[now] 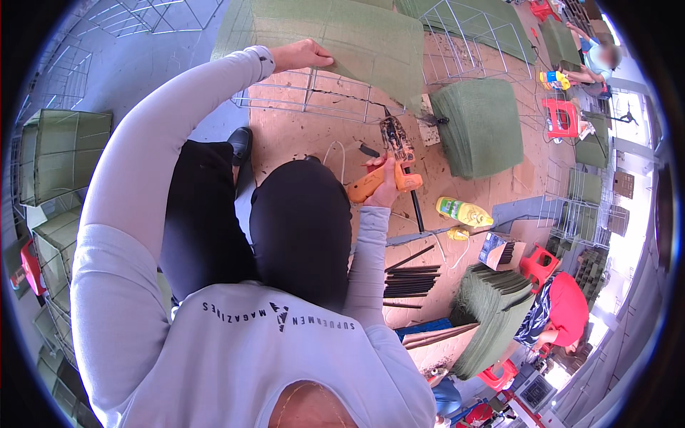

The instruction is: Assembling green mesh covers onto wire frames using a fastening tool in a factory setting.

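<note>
My left hand [303,55] is closed in a pinch on the edge of a green mesh sheet [385,53], which lies over a wire frame [310,101] on the floor cardboard. In my right hand [386,189] is an orange glue gun [365,187], smeared with dark glue toward its front. Its nozzle points away from me, close to the edge of the mesh and the frame. A black glue stick [417,214] juts out of the gun's back end.
A stack of green mesh sheets [481,132] stands to the right. Nearer lie a yellow bottle [464,212] and several black glue sticks [412,283]. Red stools [560,118] and two other people, one in a red top [569,310], are farther right. Wire frames [474,36] stand beyond.
</note>
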A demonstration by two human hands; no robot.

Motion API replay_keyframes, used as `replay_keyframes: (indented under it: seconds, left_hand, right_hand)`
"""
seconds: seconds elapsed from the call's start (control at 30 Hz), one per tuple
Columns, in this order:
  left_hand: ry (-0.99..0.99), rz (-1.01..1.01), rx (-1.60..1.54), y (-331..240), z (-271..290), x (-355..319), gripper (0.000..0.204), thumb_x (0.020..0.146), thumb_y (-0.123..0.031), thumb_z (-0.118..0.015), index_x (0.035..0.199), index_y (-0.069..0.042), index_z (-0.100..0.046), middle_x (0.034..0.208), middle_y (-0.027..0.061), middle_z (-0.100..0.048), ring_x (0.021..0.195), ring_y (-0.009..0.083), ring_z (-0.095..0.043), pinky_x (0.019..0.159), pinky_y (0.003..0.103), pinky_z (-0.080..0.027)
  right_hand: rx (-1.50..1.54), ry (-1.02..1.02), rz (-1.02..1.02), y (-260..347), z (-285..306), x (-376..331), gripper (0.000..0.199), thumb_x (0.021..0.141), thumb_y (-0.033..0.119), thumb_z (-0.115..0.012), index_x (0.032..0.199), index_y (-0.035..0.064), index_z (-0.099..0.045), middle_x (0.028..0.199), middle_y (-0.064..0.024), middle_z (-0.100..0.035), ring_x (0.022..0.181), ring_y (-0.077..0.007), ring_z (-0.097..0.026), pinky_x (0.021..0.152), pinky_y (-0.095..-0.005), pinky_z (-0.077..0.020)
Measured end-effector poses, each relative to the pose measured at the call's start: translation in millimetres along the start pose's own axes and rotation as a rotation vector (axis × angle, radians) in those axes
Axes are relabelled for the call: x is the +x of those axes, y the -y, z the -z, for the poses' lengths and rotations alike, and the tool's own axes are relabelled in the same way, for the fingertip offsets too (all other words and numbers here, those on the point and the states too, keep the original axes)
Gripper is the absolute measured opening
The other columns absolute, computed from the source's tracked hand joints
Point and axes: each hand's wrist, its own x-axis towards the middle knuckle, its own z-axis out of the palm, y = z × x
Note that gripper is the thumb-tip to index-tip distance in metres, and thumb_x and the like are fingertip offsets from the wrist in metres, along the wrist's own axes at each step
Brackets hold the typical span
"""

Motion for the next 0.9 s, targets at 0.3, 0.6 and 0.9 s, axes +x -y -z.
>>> replay_keyframes:
  seconds: [0.3,0.6,0.9]
  left_hand:
    - [0.044,0.056,-0.054,1.0,1.1,2.6,0.035,0.085,-0.028,-0.053,0.112,-0.006,-0.059,0.110,0.0108,-0.059,0.104,0.0230,-0.053,0.095,0.033,-0.036]
    - [0.025,0.073,-0.049,1.2,0.2,2.0,0.035,0.085,-0.028,-0.053,0.112,-0.006,-0.058,0.111,0.0111,-0.058,0.106,0.0232,-0.052,0.095,0.034,-0.035]
    - [0.036,0.062,-0.056,-0.5,-0.1,0.9,0.035,0.085,-0.028,-0.053,0.112,-0.007,-0.058,0.112,0.0113,-0.058,0.107,0.0235,-0.051,0.096,0.034,-0.035]
  right_hand:
    - [-0.001,0.017,0.030,6.2,5.9,3.0,0.017,0.087,0.016,-0.053,0.096,0.0014,-0.051,0.072,-0.0055,-0.053,0.068,-0.0182,-0.053,0.068,-0.0344,-0.0474]
    - [0.004,-0.031,0.056,8.8,7.8,6.3,0.015,0.088,0.016,-0.052,0.094,0.0020,-0.051,0.072,-0.0054,-0.053,0.067,-0.0170,-0.053,0.068,-0.0336,-0.0475]
    - [0.024,-0.051,0.049,11.5,14.5,8.8,0.013,0.089,0.017,-0.051,0.091,0.0034,-0.051,0.072,-0.0040,-0.051,0.067,-0.0156,-0.052,0.068,-0.0329,-0.0472]
